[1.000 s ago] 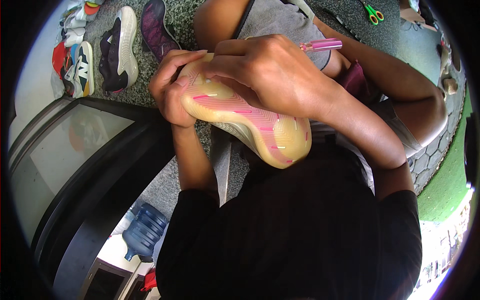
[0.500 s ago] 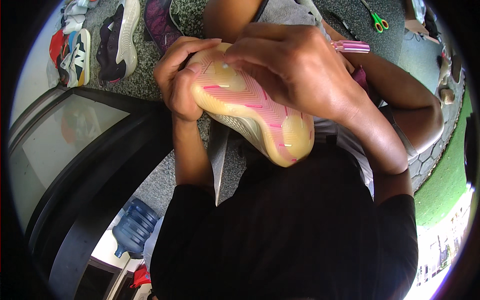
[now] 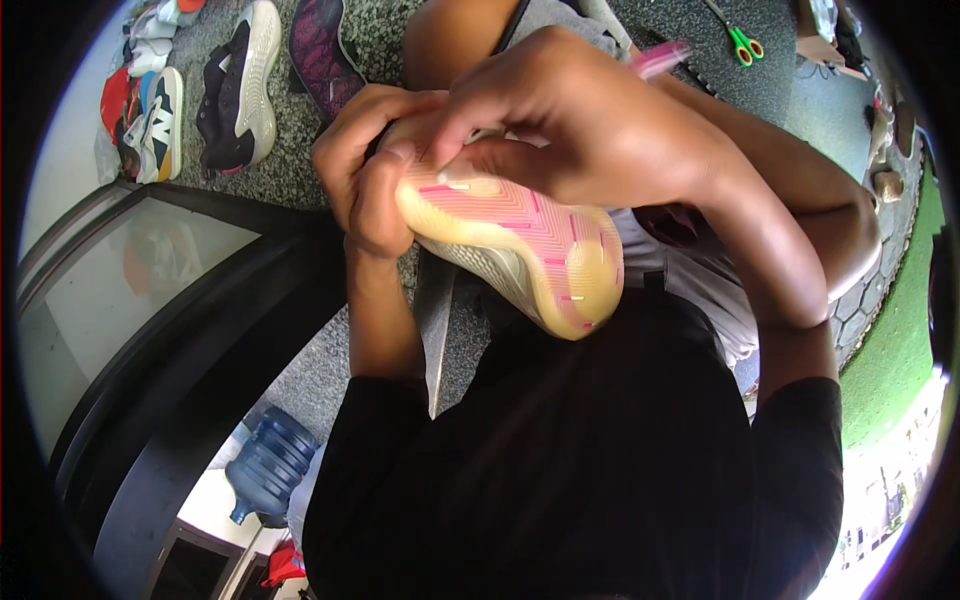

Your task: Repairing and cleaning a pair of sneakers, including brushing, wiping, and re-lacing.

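Observation:
My left hand grips one end of an upturned shoe, its translucent yellow sole with pink ridges and streaks facing up, its pale side showing below. My right hand is over the sole, thumb and finger pinched down on it near my left thumb; anything tiny between the fingertips is too small to make out. A pink-handled tool sticks out behind my right hand, apparently held in it; its tip is hidden. A gray cloth lies on my leg beyond the hands, and a maroon cloth is under my right wrist.
Black-and-white shoes, a purple shoe and a striped sneaker stand at upper left. Green scissors lie at upper right. A glass-paned black frame borders the left. A blue water jug is at lower left.
My right hand has risen and tilted, its pinched fingertips shifting down the sole toward the pink ridges; the tool handle moved with it. My left hand and the shoe shifted slightly.

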`<act>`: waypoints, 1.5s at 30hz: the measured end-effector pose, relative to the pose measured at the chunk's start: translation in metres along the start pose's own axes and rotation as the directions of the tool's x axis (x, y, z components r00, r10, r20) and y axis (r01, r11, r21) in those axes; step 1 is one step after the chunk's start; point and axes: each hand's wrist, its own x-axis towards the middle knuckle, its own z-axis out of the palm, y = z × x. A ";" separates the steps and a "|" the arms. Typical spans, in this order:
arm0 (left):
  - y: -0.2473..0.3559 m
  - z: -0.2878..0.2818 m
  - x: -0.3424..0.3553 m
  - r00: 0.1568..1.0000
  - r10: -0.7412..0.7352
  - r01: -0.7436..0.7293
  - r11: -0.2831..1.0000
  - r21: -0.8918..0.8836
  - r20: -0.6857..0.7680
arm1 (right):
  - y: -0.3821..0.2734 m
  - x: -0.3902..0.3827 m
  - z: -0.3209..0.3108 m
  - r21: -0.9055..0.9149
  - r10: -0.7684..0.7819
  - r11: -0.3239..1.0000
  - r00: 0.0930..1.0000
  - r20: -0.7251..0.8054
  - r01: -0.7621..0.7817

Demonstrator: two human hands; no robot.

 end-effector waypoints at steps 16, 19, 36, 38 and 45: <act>0.062 0.016 0.041 0.942 0.299 -0.325 0.926 0.193 0.150 | -0.060 -0.050 -0.022 -0.220 0.050 0.968 0.949 -0.310 -0.123; 0.067 0.023 0.040 0.944 0.294 -0.319 0.928 0.192 0.149 | -0.063 -0.055 -0.019 -0.248 0.030 0.962 0.944 -0.327 -0.116; 0.077 0.046 0.037 0.918 0.293 -0.368 0.880 0.300 0.268 | -0.104 -0.061 -0.019 -0.799 -0.067 0.600 0.992 -0.104 -0.043; 0.079 0.048 0.033 0.921 0.284 -0.362 0.878 0.314 0.267 | -0.108 -0.061 -0.023 -0.788 0.045 0.616 0.998 0.045 0.008; 0.073 0.056 0.031 0.928 0.328 -0.367 0.890 0.272 0.178 | -0.088 -0.079 -0.030 -0.233 0.085 0.957 0.933 -0.351 -0.175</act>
